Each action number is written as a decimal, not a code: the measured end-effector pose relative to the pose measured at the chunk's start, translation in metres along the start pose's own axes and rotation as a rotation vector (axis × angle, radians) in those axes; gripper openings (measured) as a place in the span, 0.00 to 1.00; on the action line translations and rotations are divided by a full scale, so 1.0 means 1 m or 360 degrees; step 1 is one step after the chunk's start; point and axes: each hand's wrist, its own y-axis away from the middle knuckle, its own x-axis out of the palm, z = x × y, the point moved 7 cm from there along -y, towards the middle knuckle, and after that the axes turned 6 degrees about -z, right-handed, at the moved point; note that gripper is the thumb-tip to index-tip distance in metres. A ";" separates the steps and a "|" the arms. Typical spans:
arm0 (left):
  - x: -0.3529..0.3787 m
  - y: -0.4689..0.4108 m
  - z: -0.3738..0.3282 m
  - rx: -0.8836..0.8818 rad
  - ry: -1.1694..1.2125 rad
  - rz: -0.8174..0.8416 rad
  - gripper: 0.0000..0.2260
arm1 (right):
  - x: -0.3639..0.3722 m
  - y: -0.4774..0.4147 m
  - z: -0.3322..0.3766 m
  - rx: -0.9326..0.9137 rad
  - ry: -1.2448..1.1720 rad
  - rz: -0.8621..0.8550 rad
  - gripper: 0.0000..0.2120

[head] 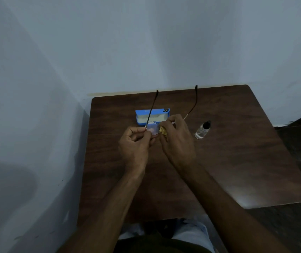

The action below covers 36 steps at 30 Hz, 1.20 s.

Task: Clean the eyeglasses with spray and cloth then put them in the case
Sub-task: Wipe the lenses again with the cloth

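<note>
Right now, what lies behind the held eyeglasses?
The open blue case sits on the table, pale lining showing. The eyeglasses and right hand cover part of its near edge.

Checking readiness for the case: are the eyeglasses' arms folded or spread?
Spread: both arms of the eyeglasses stretch straight out from the lenses, well apart.

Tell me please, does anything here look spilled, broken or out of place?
Nothing stands out. The spray bottle stands upright on the table with no puddle visible. The left hand holds the eyeglasses, temples unfolded, while the right hand presses the yellow cloth to one lens. The blue case lies behind them.
</note>
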 end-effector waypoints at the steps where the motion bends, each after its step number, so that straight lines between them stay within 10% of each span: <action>1: 0.000 0.000 0.001 -0.0008 -0.0006 -0.0004 0.06 | 0.001 0.000 -0.001 -0.0025 0.0012 -0.0020 0.10; 36: 0.009 -0.011 -0.020 -0.0278 0.0407 0.0334 0.08 | -0.041 -0.023 -0.003 0.0006 -0.0485 -0.0389 0.09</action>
